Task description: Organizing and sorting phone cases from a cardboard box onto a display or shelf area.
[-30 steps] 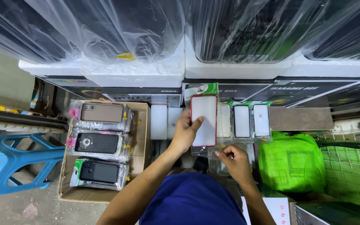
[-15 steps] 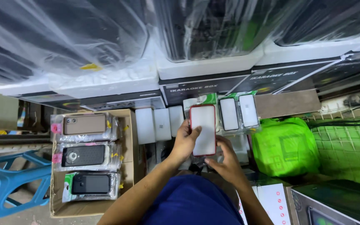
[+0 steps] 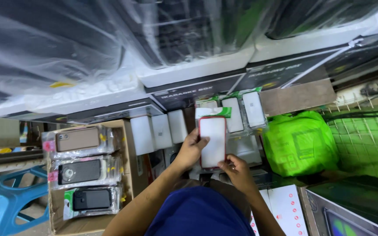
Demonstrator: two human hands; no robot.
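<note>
plastic-wrapped boxes are stacked behind. red-edged phone case is held upright above the lap, gripped by left hand fingers along its side, pinched underneath by right hand.

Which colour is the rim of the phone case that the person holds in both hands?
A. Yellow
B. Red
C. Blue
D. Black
B. The phone case has a red rim around a pale, frosted middle; the left hand grips its left edge and the right hand holds its lower end.
</note>
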